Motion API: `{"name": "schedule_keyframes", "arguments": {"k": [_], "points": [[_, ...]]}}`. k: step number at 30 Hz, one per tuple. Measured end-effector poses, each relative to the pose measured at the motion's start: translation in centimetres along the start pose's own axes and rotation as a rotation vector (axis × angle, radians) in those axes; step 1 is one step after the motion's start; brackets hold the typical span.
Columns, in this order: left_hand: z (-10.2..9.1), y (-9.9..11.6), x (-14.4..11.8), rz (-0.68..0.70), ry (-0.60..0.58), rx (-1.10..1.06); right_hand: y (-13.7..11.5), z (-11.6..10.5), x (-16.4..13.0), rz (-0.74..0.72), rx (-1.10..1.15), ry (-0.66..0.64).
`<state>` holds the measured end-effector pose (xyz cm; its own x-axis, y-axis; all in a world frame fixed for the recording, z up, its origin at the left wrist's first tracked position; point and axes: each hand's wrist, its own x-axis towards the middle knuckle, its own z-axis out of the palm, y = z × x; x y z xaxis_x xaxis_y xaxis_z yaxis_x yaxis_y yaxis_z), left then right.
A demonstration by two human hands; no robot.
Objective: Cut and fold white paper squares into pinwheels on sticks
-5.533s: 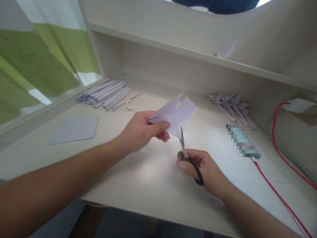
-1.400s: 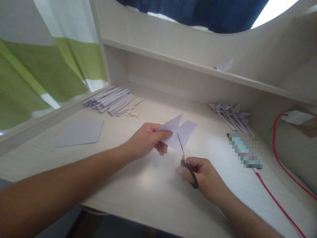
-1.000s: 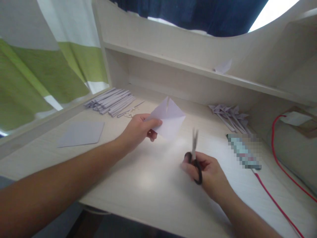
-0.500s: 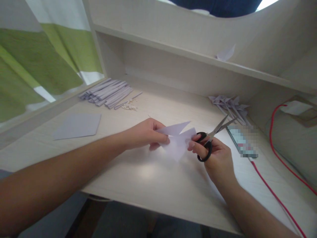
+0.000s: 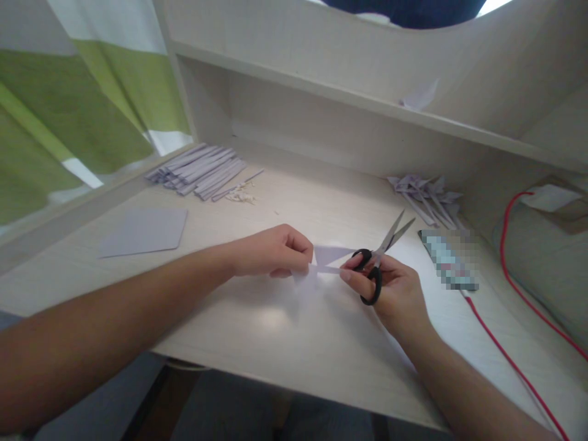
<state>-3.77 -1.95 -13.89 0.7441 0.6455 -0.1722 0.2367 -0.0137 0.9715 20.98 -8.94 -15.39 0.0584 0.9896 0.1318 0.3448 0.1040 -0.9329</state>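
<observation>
Between my two hands is a thin piece of white paper (image 5: 331,255) with slits cut into it, its flaps spreading apart. My left hand (image 5: 285,252) is closed, pinching the paper's left part between thumb and curled fingers. The black-handled scissors (image 5: 390,237) hang on my right hand (image 5: 399,293), fingers and thumb in the loops. Their blades stand apart, pointing up and away from the paper. The thumb and a fingertip of that same hand also pinch the paper's right edge. Part of the paper is hidden by my left fingers.
Rolled paper sticks (image 5: 197,170) lie at the back left, with small scraps (image 5: 241,196) beside them. Square paper (image 5: 144,233) rests in front. Paper pinwheels (image 5: 425,191) sit at the back right, behind a phone (image 5: 436,257) with a red cable (image 5: 505,360). A shelf (image 5: 321,82) spans the back.
My right hand has shifted slightly left and down with the scissors. The paper has been turned, and its flaps now stretch more edge-on between my hands.
</observation>
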Motion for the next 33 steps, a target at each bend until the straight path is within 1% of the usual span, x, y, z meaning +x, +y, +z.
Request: {"name": "schedule_keyframes", "arguments": {"k": [2,3,4,7,8,9,10,12,14,17,22,25,27,29,31,33], "points": [[0.0,-0.1,0.2,0.017,0.031,-0.014,0.0,0.0,0.0,0.008,0.011,0.017],[0.1,-0.1,0.3,0.032,0.074,-0.024,0.0,0.0,0.0,0.021,0.022,0.029],[0.2,0.0,0.4,0.049,0.136,-0.037,0.0,0.0,0.1,0.036,0.035,0.039],[0.6,0.4,0.7,0.08,0.37,-0.105,0.3,-0.2,0.2,0.06,0.078,0.086],[0.7,0.5,0.7,0.076,0.415,-0.131,0.4,-0.3,0.3,0.06,0.099,0.112],[0.9,0.6,0.8,0.067,0.425,-0.144,0.6,-0.4,0.3,0.057,0.124,0.138],[1.0,0.6,0.8,0.057,0.406,-0.14,0.7,-0.4,0.4,0.05,0.156,0.159],[1.2,0.4,0.9,0.037,0.32,-0.085,1.0,-0.4,0.5,0.037,0.233,0.172],[1.4,0.0,0.9,0.022,0.268,-0.008,1.2,-0.3,0.5,0.036,0.291,0.148],[1.5,-0.5,0.9,0.016,0.268,0.041,1.4,-0.2,0.5,0.045,0.321,0.115],[1.4,-0.7,0.8,0.035,0.24,0.04,1.3,-0.4,0.5,0.038,0.327,0.118],[1.3,-0.7,0.8,0.054,0.239,0.015,1.3,-0.5,0.7,0.068,0.292,0.119],[1.1,-0.7,0.8,0.064,0.261,-0.013,1.4,-0.4,0.9,0.099,0.261,0.099],[0.9,-0.4,0.7,0.081,0.318,-0.031,1.3,-0.3,1.0,0.128,0.22,0.044],[0.7,0.1,0.6,0.113,0.405,-0.045,1.1,-0.2,1.0,0.153,0.163,-0.06],[0.5,0.8,0.4,0.138,0.494,-0.054,0.7,0.0,0.8,0.171,0.093,-0.191]]}}
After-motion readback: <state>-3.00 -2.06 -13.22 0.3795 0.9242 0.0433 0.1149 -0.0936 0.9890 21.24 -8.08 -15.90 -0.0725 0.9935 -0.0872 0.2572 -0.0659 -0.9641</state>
